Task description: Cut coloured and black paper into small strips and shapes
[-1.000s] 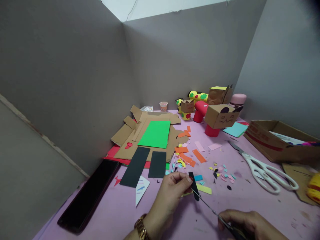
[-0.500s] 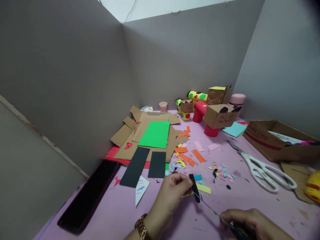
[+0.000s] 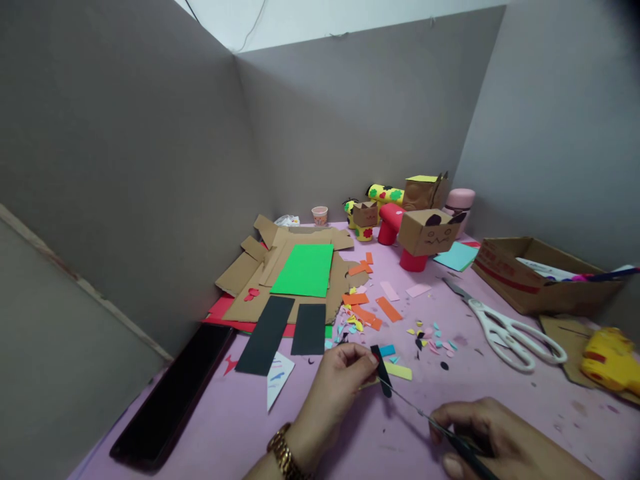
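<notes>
My left hand [image 3: 336, 380] pinches a black paper strip [image 3: 381, 371] just above the bench [image 3: 500, 400]; my right hand [image 3: 493, 440], closed around thin scissors [image 3: 425, 415], brings their tip to the strip.

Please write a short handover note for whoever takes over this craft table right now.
Left hand: pinches a small black paper strip just above the pink table.
Right hand: grips thin scissors, blades pointing at the strip's lower end.
Nearby: big white scissors to the right, two black sheets and a green sheet on cardboard to the left, coloured scraps ahead.
Done: cardboard figures stand at the back.
Left: the strip looks uncut; whether the blades have bitten in is unclear.
</notes>
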`<state>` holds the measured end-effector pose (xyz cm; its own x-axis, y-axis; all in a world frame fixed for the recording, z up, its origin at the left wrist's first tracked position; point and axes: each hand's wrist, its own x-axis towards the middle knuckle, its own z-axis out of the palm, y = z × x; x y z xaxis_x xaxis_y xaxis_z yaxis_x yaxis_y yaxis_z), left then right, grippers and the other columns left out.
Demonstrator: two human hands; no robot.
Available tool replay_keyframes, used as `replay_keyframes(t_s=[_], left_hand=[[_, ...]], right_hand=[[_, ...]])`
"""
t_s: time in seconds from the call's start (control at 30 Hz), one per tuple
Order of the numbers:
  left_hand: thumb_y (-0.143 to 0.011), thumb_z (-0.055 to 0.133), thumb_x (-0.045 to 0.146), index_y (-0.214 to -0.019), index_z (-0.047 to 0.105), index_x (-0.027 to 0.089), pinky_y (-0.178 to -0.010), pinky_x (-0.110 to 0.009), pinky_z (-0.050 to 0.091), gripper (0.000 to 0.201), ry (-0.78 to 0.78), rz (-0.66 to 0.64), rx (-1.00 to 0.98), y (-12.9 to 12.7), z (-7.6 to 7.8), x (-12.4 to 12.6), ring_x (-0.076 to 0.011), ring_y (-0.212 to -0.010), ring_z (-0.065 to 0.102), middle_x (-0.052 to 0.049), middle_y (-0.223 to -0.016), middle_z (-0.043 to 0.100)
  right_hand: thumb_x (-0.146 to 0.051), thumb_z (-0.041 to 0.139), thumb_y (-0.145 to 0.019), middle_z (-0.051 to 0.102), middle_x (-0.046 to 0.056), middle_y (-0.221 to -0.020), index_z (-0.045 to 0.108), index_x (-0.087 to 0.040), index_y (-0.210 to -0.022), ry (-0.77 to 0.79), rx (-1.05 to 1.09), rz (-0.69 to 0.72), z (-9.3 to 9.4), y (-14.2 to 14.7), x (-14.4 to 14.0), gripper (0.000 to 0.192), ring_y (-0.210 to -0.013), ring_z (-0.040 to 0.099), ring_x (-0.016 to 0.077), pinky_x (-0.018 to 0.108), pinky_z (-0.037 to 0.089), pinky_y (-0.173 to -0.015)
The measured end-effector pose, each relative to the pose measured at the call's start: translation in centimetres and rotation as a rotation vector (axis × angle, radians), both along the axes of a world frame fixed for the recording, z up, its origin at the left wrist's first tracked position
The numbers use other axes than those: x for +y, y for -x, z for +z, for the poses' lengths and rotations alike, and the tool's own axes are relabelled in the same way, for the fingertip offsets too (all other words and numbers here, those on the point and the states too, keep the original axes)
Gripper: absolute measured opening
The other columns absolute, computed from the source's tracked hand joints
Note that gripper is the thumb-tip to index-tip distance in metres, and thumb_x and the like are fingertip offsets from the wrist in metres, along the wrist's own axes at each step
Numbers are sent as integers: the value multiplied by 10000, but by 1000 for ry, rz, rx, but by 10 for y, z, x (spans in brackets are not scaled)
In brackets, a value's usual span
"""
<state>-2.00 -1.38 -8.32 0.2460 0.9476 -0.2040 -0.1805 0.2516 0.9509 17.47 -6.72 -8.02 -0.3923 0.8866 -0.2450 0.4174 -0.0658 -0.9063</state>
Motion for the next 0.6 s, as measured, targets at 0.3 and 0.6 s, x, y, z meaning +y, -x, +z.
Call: replay_keyframes(t_s=[0.3, 0.6], left_hand=[[-716, 663, 241, -602, 625, 134, -563, -223, 319, 161, -61, -18, 98, 1, -6, 4, -97, -553, 448, 15, -573, 542], [-703, 679, 259, -648, 573, 155, -554, -198, 369, 158, 36, 112, -66, -1, -5, 3, -70, -519, 490, 32, -562, 563]], right_hand=[[-219, 587, -667, 356, -67, -554, 537, -185, -607, 21, -69, 122, -7, -3, 0, 85, -543, 314, 115, 221, 236, -470], [-358, 668, -713, 433, -67, -576, 639, -183, -909, -109, 28, -280, -13, -18, 10, 264, -509, 383, 116, 230, 319, -464]])
